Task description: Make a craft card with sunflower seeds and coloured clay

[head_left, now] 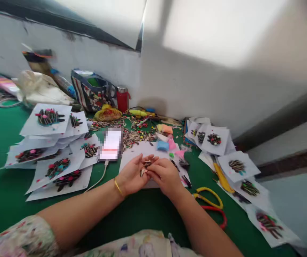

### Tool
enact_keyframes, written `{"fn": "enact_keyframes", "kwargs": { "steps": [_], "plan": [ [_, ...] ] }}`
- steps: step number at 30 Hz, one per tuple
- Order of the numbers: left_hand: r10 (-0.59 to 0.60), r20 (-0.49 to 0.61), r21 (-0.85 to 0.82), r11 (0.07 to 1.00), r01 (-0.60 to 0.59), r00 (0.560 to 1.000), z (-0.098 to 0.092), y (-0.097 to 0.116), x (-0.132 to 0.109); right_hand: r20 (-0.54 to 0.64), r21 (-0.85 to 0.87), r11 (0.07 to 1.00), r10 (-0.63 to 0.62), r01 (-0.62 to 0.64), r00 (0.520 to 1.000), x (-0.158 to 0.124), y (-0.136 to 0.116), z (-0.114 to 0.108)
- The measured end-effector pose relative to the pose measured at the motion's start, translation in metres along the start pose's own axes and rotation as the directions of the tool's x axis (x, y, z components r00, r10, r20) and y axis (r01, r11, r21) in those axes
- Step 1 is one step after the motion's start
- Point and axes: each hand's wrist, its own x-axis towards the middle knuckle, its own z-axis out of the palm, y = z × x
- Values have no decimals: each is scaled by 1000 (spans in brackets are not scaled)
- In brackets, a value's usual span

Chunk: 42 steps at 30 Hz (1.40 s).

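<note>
While light falls in a bright patch across the pale wall (164,78), a green work surface (132,217) spreads below it, crowded at the back and along both sides. Over a white sheet (126,157) at the middle, the left hand (132,176) lies palm up, fingers loosely spread, cupping a few small seed-like pieces (143,172). The right hand (166,176) meets it there, its fingertips drawn narrowly together over those pieces; I cannot tell whether one is pinched between them.

Farther back lies a scattered heap of similar seeds (134,138), with a blue packet (163,146) near its right end. A patterned bag (89,93) and a red flask (122,101) stand by the wall. Stacked papers bearing dark, dotted shapes fill the left side (30,130), and more papers (226,137) overlap down the right. A phone-like device (111,144), blurred out, trails a white cable (101,178). Scissor handles (220,201), yellow and red, lie near the right forearm.
</note>
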Motion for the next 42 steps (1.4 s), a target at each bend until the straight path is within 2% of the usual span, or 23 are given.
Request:
{"fn": "enact_keyframes", "kwargs": {
  "steps": [7, 14, 18, 23, 26, 28, 30, 34, 39, 42],
  "plan": [
    [16, 12, -9, 1000, -16, 1000, -3, 10, -1, -43, 106, 994, 43, -38, 998, 5, -6, -11],
    [-33, 92, 14, 999, 32, 995, -10, 6, -2, 88, 19, 999, 42, -44, 995, 5, -12, -12],
    [-33, 69, 6, 999, 32, 997, -7, 5, -3, 105, 1, 999, 51, -52, 993, 4, -10, -13],
    [91, -36, -47, 995, -93, 995, -4, 15, -1, -24, -37, 970, 240, -241, 970, 3, 13, -30],
    [163, -90, -52, 984, -168, 982, -7, 21, 3, 39, -130, 932, 346, -339, 937, 2, 27, -37],
    [190, -120, -41, 980, -196, 974, -10, 25, 5, 97, -176, 885, 452, -432, 887, 2, 31, -39],
    [210, -141, -31, 976, -216, 967, -13, 27, 8, 147, -198, 858, 503, -473, 851, 2, 31, -38],
    [222, -139, -19, 974, -227, 965, -17, 28, 11, 221, -193, 904, 418, -381, 881, 3, 26, -31],
    [212, -133, -17, 976, -216, 968, -18, 27, 10, 271, -242, 888, 448, -390, 852, 3, 24, -20],
    [211, -151, -24, 976, -217, 966, -17, 26, 10, 254, -294, 887, 432, -357, 865, 3, 23, -16]
  ]
}}
